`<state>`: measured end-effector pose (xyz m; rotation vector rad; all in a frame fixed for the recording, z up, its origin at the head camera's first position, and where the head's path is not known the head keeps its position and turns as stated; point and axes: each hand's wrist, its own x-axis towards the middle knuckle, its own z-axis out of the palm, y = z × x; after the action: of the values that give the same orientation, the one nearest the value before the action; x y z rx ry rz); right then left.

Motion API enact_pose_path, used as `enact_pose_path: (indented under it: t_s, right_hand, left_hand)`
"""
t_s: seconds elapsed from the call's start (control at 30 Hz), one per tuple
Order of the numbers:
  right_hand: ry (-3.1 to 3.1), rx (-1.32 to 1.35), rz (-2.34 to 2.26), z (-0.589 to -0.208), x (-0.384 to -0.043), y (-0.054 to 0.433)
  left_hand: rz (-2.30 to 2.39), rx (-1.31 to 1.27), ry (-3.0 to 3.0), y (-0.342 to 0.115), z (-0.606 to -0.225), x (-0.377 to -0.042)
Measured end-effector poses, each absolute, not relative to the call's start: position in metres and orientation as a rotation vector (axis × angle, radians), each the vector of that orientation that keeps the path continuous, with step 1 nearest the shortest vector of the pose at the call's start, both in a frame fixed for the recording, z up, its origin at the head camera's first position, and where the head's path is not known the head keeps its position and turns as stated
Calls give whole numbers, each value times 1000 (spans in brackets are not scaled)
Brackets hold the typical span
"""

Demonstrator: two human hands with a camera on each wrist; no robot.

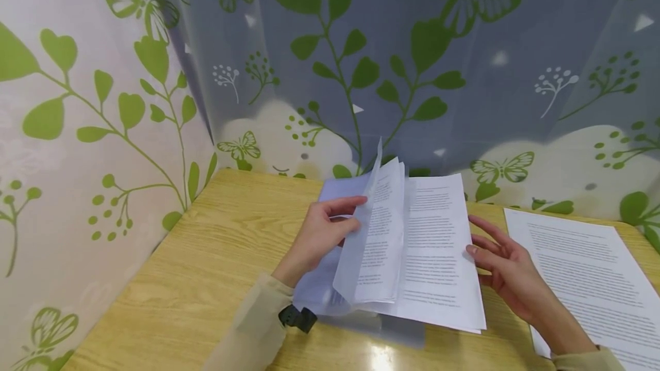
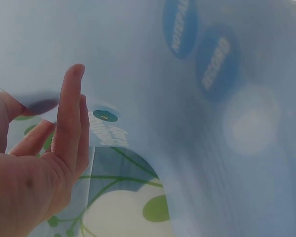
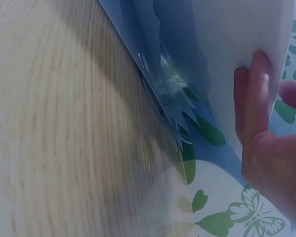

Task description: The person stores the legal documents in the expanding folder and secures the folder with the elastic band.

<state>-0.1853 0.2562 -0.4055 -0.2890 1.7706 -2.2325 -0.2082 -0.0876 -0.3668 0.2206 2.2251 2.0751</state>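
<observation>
A translucent bluish plastic folder [image 1: 315, 289] with several printed sheets [image 1: 438, 245] in it is tilted up over the table. My left hand [image 1: 321, 232] pinches a raised clear plastic leaf [image 1: 352, 262] between thumb and fingers, at the folder's left side. In the left wrist view, blurred round labels [image 2: 218, 61] on the plastic read "NOTEPAD" and "RECORD". At the right edge of the sheets, my right hand [image 1: 515, 268] holds the paper, thumb in front and fingers behind. The right wrist view shows those fingers [image 3: 256, 94] against the back of the white sheet.
A separate printed sheet [image 1: 582, 256] lies flat on the wooden table [image 1: 247, 210], beside my right forearm. Behind the table hangs a patterned curtain [image 1: 335, 62] with leaves and butterflies; another patterned panel [image 1: 77, 159] rises along the left.
</observation>
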Motion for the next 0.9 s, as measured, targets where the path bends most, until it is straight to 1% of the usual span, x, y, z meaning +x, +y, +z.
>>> enact_pose_path:
  t_s: [0.33,0.9]
  right_hand:
    - [1606,-425,-2245,-410,-187,256]
    - [1557,-473,-2253,-409,-189,251]
  left_hand:
    - [2073,211,2212,-86,-366,-208]
    - [2063,222,2241,-85,-365,-207]
